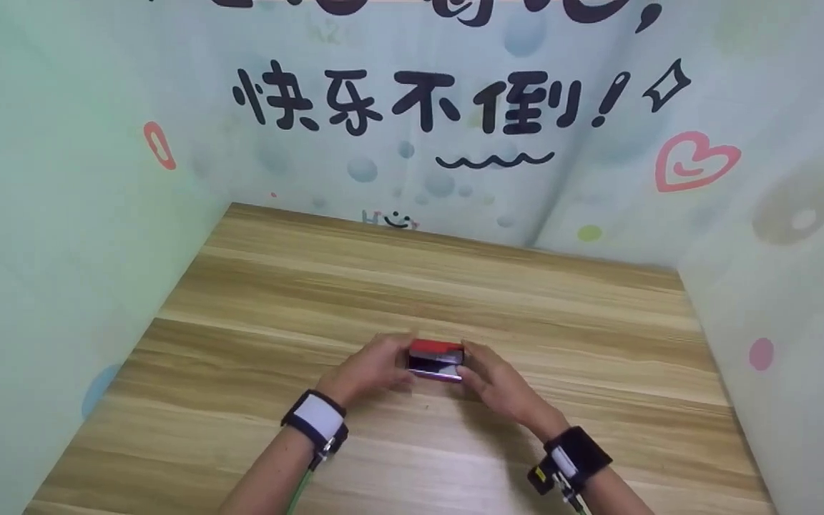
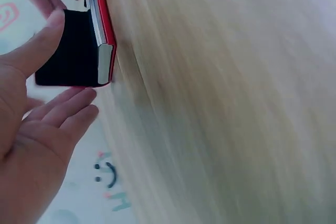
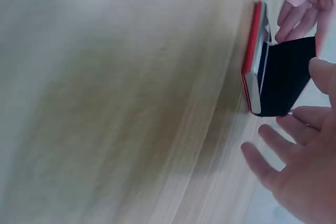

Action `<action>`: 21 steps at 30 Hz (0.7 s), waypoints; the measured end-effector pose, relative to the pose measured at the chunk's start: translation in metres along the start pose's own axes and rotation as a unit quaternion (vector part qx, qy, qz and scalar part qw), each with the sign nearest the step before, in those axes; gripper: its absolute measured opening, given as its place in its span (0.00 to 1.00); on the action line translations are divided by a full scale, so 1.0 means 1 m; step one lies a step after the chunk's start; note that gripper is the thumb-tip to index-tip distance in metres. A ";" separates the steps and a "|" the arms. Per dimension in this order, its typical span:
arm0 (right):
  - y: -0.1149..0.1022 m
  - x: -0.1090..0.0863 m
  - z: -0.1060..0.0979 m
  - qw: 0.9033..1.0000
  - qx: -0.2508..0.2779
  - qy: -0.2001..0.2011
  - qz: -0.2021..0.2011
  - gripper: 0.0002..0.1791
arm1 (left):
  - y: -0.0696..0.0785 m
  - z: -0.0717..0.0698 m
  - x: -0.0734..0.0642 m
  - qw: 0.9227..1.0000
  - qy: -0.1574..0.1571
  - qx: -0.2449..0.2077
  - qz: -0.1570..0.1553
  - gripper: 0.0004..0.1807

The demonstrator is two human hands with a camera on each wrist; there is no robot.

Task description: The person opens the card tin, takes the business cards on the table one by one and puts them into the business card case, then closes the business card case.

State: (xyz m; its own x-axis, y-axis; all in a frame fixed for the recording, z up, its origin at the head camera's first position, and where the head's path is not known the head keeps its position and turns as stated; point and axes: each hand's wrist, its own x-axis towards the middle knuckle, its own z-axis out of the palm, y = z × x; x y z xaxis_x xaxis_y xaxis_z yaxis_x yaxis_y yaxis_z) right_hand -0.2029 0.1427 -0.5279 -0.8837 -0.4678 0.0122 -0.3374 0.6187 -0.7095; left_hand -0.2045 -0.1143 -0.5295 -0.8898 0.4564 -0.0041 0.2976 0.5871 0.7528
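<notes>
Pale green walls with black lettering, bubbles and a pink heart [image 1: 694, 168] boxed in a wooden table [image 1: 412, 286], and the person sat at six o'clock with both forearms reaching toward its middle. Between the hands stood a small case [image 1: 436, 360], red along its base and rim, with a silvery edge and a black flap raised above it; it rested on the table just short of centre. The left hand [image 1: 375, 370] flanked it at nine o'clock, thumb laid against the black flap and fingers loosely spread beside it, not curled round anything. The right hand [image 1: 498, 386] flanked it at three o'clock, fingers likewise straight and fanned, thumb near the flap's edge, so neither hand truly gripped. I judged the case to be partly opened, its flap standing up from the red tray, with whatever lay inside hidden from me; the handling looked midway, with nothing taken out or set aside on the table.
</notes>
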 end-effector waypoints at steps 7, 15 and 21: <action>0.000 -0.017 0.010 0.986 -0.155 -0.035 -0.045 0.32 | 0.005 0.011 -0.007 0.986 -0.051 0.159 0.019 0.44; 0.003 -0.020 0.021 0.978 -0.195 -0.052 -0.041 0.34 | -0.002 0.021 -0.013 0.987 -0.036 0.153 0.031 0.42; 0.002 -0.021 0.027 0.969 -0.234 -0.050 -0.059 0.31 | -0.004 0.024 -0.017 0.985 -0.029 0.168 0.029 0.41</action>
State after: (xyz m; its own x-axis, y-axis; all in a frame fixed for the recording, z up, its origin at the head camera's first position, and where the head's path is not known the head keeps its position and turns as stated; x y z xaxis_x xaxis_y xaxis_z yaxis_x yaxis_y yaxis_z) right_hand -0.1759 0.1369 -0.5488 -0.8021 -0.5971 -0.0109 -0.5651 0.7648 -0.3094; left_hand -0.1819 -0.1087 -0.5479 -0.8495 0.5274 -0.0115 0.4542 0.7423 0.4926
